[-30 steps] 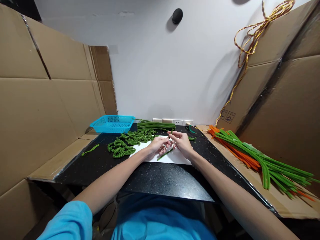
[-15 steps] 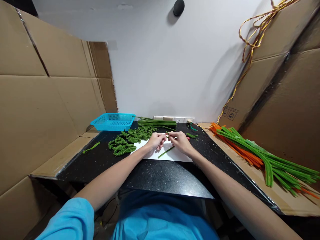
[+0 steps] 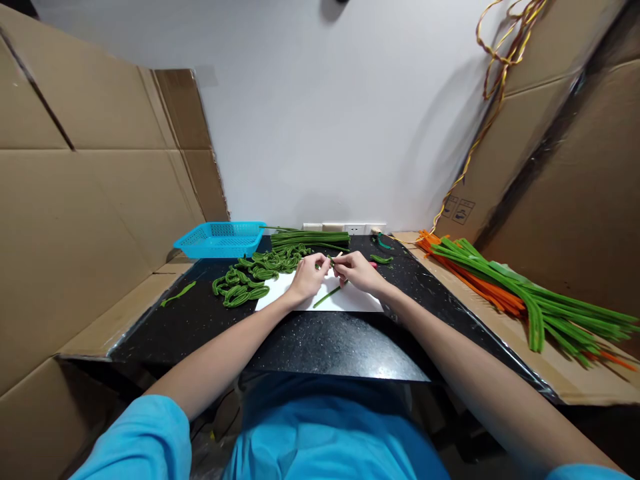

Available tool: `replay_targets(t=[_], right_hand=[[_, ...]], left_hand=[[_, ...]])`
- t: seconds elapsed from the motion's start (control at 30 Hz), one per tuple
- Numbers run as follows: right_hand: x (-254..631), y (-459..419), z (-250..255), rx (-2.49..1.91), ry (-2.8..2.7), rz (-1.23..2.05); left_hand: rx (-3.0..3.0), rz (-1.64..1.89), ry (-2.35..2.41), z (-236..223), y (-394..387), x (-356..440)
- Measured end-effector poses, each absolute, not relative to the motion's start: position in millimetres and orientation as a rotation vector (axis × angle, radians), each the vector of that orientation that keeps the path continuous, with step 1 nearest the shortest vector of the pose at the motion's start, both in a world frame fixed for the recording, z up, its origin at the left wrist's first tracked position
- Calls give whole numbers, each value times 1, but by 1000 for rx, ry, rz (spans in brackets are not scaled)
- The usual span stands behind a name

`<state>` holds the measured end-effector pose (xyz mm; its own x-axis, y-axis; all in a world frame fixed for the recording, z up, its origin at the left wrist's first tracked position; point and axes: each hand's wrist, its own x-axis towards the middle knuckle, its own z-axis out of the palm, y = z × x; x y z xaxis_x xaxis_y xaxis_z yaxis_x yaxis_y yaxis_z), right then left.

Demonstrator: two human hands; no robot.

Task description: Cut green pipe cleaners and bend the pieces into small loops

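Both forearms reach in from the near edge over the black table [image 3: 345,347], wrists raised, and the left hand [image 3: 309,275] and right hand [image 3: 359,272] meet above the white paper [image 3: 360,304], each with thumb and fingers pinched closed on a short green strip [image 3: 331,261] between them. A second ago the left fingers were looser and more spread, whereas now they are bunched; the longer green stick [image 3: 327,296] lies on the paper just nearer than the hands, as before.
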<state>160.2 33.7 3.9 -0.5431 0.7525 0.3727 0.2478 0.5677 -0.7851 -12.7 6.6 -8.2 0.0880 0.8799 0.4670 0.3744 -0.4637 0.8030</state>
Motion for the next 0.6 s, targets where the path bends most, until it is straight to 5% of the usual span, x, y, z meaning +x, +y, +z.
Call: replay_targets(t=[0.3,0.6], right_hand=[[151,28,1,-715,-1669,1364],[154,33,-6,-745,-1770,1281]], left_hand=[[1840,1460,1218,-8,5,-10],[1856,1423,1197,-8,2,-12]])
